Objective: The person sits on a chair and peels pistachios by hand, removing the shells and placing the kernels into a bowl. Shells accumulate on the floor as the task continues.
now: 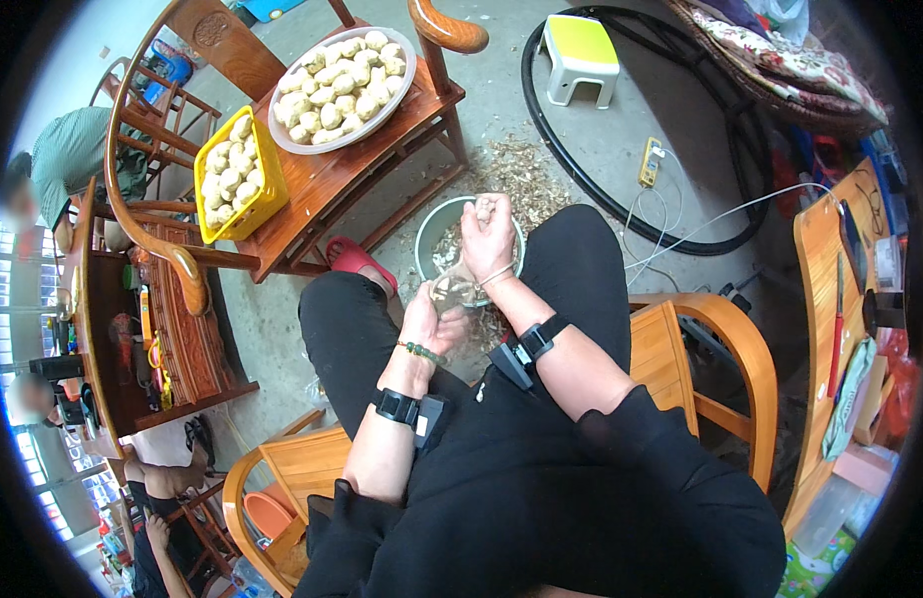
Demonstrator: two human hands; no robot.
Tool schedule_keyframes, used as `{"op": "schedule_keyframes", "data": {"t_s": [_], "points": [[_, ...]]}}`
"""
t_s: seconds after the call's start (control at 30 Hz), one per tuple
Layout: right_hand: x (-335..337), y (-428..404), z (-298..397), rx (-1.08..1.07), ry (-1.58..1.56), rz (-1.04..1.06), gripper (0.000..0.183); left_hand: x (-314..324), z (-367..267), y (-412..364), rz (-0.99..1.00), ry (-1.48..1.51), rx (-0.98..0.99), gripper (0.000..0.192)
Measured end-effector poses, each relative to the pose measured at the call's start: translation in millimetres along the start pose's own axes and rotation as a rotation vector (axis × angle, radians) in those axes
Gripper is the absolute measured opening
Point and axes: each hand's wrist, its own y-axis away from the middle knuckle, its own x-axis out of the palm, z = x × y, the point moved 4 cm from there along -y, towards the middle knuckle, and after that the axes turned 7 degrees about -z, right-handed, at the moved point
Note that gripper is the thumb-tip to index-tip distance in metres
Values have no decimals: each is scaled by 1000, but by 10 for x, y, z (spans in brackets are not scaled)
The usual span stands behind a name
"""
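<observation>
My right hand [488, 238] is curled above a light green basin [422, 238] between my knees. A pale, knobbly lump [482, 208] shows at its fingers; I cannot tell exactly what it is. My left hand [428, 320] is lower, at the basin's near rim, palm turned inward. Between the two hands is a thin, translucent brownish material [455, 288], blurred, which seems to meet the left thumb. Pale scraps [446, 250] lie inside the basin.
A wooden armchair [319, 202] ahead bears a yellow basket [271, 196] and a translucent bowl [340, 149], both full of peeled pale tubers. Shavings [517, 176] litter the floor. To the right are a black hoop [540, 127], a stool [581, 48] and a power strip [649, 162]. Two people are leftward.
</observation>
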Motion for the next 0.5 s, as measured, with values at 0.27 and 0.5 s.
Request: {"op": "schedule_keyframes", "data": {"t_s": [0.27, 0.5], "points": [[-116, -308, -229, -18, -117, -180, 22, 22, -2, 43, 74, 101, -47, 37], [-74, -40, 90, -48, -118, -15, 25, 6, 37, 25, 55, 105, -113, 34]]}}
